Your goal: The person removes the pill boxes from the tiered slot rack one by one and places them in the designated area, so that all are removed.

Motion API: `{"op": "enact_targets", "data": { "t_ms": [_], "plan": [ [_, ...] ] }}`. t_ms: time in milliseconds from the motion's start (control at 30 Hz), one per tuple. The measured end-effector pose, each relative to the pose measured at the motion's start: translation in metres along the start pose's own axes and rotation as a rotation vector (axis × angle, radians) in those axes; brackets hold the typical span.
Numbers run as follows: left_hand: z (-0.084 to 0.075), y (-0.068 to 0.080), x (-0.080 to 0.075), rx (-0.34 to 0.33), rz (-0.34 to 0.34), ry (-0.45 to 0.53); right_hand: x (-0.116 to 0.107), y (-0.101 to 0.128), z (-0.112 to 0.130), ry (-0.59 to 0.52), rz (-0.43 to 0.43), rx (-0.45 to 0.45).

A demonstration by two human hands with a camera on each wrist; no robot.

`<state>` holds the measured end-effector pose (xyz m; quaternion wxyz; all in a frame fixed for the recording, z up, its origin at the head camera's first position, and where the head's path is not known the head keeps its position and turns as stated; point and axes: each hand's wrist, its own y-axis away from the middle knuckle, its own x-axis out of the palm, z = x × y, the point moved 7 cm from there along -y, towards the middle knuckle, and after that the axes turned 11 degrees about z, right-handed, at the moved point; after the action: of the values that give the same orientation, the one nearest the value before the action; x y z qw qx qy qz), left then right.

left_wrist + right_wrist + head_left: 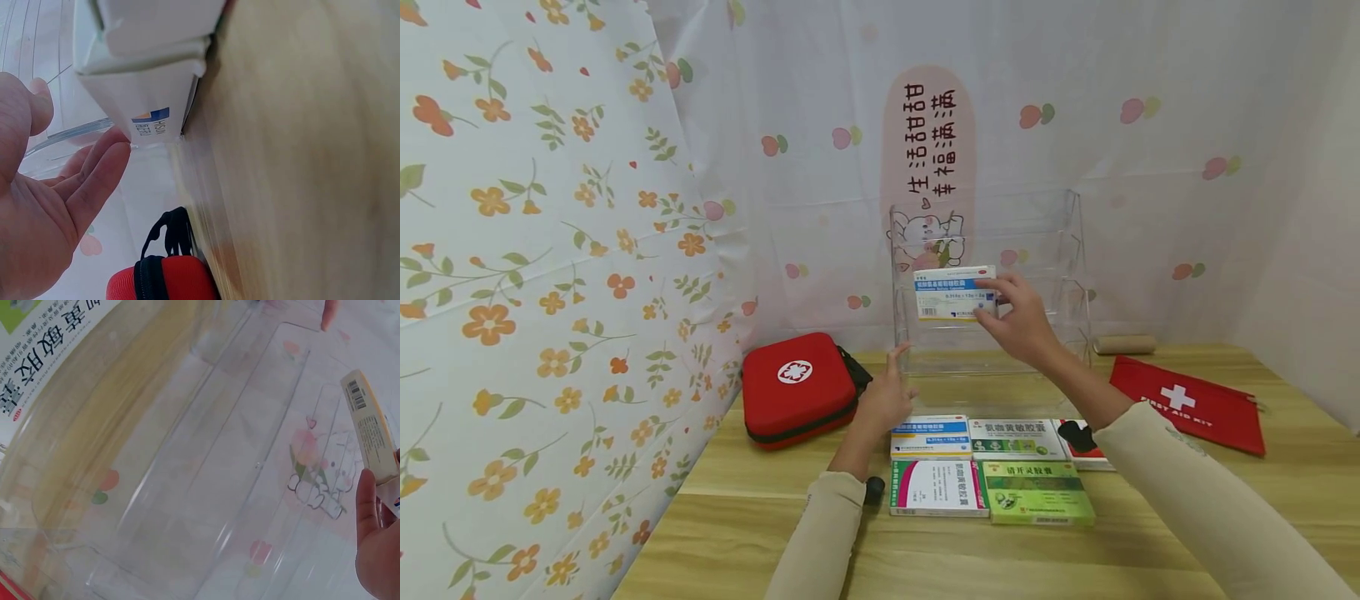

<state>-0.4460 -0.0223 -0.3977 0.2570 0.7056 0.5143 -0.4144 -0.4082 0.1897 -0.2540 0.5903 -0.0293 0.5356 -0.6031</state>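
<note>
Hands, head view: right hand (1018, 321) pinches a box (955, 292) against the clear rack (1075, 250); left hand (891, 392), fingers relaxed, steadies the rack's left base.

Left wrist: palm slack; rack could slide.

Right wrist: thumb-edge grip only; box may tip out.

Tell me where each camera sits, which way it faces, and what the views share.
Head: looks forward and down at the clear acrylic rack; both sleeves show, right hand holding a blue-and-white box, left hand open at the rack's base.
Left wrist: looks along the open palm toward a white box and red case.
Right wrist: looks into the rack; fingers grip the box.
Shared: rack, held box.
</note>
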Motion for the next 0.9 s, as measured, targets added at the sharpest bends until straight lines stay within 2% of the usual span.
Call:
{"op": "enact_targets", "data": {
  "t_ms": [233, 567, 900],
  "plan": [
    [0.001, -0.002, 0.000, -0.017, 0.007, -0.009, -0.002, 0.011, 0.000, -0.030, -0.014, -0.015],
    [0.001, -0.001, -0.001, -0.039, 0.013, -0.001, -0.002, 0.029, -0.003, -0.072, 0.024, 0.018],
    [0.001, 0.000, 0.001, -0.008, 0.013, 0.008, -0.006, 0.044, -0.002, -0.117, 0.035, 0.041]
  ]
}}
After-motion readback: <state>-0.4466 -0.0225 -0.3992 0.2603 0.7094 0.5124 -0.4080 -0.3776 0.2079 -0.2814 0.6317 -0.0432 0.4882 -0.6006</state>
